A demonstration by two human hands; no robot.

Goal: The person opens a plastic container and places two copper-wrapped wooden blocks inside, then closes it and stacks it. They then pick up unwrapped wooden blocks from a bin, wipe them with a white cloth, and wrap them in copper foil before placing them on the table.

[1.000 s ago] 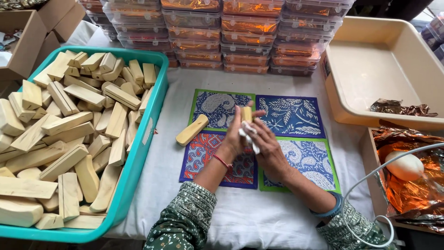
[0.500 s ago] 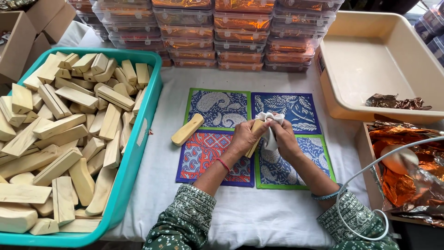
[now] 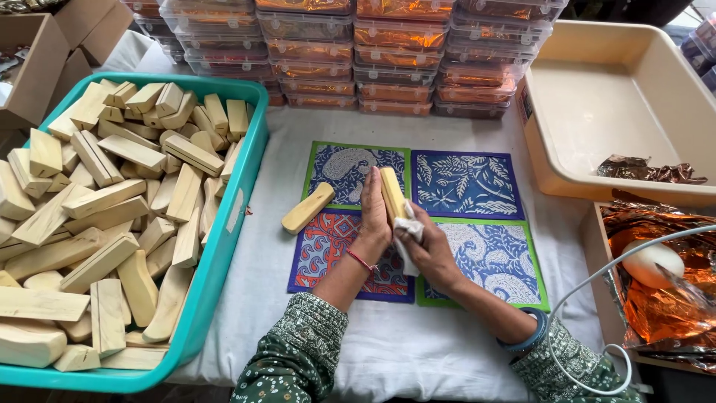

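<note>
At centre, over four patterned mats [image 3: 462,186], left hand [image 3: 373,216] closed around an upright wooden block [image 3: 391,192]; right hand [image 3: 426,250] pinches a white cloth [image 3: 406,227] against its lower side. Beside them lies a second block [image 3: 308,208]; farther left, a teal bin [image 3: 224,246] of blocks. Risk: pressure from the cloth may tip the block out of the grip.

Left arm: I see it come up from the lower edge in a green patterned sleeve, forearm bare, angled up and rightward.
Left wrist: a thin red band circles it.
Left hand [image 3: 375,213]: fingers extended upward, clasping something upright.
Right arm: I see it rise from the lower right, slanting up and leftward, bangles at the wrist.
Right hand [image 3: 426,242]: fingers curled shut, pressed just beside the left hand.
</note>
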